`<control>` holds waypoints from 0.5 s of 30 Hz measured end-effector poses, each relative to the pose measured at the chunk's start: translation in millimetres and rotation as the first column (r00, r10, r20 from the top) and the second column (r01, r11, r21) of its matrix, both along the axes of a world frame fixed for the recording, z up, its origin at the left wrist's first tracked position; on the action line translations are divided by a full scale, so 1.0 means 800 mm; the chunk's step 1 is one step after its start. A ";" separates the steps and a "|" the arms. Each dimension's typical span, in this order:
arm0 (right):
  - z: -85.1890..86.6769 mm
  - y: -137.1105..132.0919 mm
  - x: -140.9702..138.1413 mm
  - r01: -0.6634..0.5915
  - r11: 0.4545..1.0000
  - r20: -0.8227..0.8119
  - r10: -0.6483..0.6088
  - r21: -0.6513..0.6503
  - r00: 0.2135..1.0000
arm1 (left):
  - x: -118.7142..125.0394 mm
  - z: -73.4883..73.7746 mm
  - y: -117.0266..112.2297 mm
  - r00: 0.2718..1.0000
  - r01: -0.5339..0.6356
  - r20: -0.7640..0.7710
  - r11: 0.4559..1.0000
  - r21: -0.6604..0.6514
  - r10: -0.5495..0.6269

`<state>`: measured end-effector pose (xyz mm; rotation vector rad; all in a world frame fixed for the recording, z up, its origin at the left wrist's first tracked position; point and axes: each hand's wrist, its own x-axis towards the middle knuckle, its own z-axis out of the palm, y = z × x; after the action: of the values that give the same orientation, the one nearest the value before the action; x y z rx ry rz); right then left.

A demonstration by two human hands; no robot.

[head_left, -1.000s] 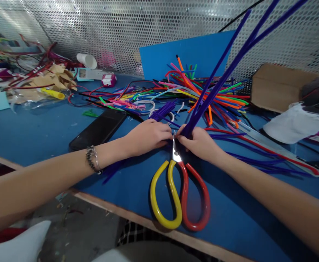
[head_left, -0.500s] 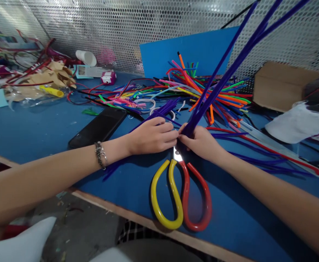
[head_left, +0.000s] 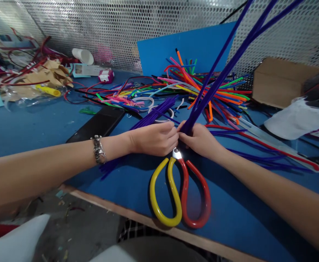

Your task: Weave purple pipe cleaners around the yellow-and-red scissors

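Several long purple pipe cleaners (head_left: 219, 85) rise up and to the right from my right hand (head_left: 200, 140), which grips them near their lower ends. My left hand (head_left: 158, 138) is closed, its curled fingertips meeting my right thumb; whatever they pinch is hidden. Behind and under the left wrist lies a bundle of purple pipe cleaners (head_left: 159, 111). Scissors (head_left: 177, 154) with one yellow and one red handle rest on the blue table just below both hands, their blades covered by the hands.
A heap of many-coloured pipe cleaners (head_left: 225, 96) lies behind the hands, before a blue board (head_left: 176, 52). A black phone (head_left: 96, 125) is left of centre. Loose purple pipe cleaners (head_left: 258, 156), a white cloth-like piece (head_left: 296, 120) and cardboard (head_left: 279, 82) lie to the right.
My left fingers have curled in more tightly against the right hand's fingertips. My right hand keeps its grip on the purple pipe cleaners, and the whole view has shifted slightly.
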<state>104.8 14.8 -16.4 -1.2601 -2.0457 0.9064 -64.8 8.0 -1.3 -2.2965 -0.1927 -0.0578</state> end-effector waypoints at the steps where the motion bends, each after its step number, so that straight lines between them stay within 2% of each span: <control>1: 0.000 0.000 0.000 0.000 1.000 0.000 0.000 0.005 1.000 | 0.003 0.002 -0.001 0.999 -0.037 -0.035 0.998 -0.041 0.036; 3: 0.001 0.001 -0.001 0.000 1.000 0.003 0.000 0.012 1.000 | 0.007 0.007 -0.002 0.994 -0.079 -0.078 0.990 -0.116 0.070; 6: 0.000 0.001 -0.001 0.012 1.000 0.009 -0.012 0.012 1.000 | 0.008 0.011 0.003 0.997 -0.036 -0.077 0.986 -0.164 0.024; 8: -0.001 0.002 0.000 0.019 1.000 0.015 -0.019 0.013 1.000 | 0.005 0.012 0.008 0.999 0.009 -0.029 0.982 -0.186 -0.015; 11: -0.002 0.002 0.001 0.010 1.000 0.026 -0.010 0.021 1.000 | -0.007 0.012 0.014 0.997 0.019 0.083 0.971 -0.239 0.001; 13: -0.001 0.002 0.002 -0.006 1.000 0.038 0.005 0.026 0.999 | -0.016 0.010 0.014 0.989 0.009 0.141 0.951 -0.310 0.036; 15: 0.000 0.002 0.002 -0.016 0.999 0.048 0.015 0.036 0.999 | -0.024 0.005 0.010 0.983 0.013 0.170 0.900 -0.436 0.068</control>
<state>106.0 16.3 -16.8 -1.2589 -2.1021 0.8496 -83.8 15.9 2.8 -2.7376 -0.3639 -0.2315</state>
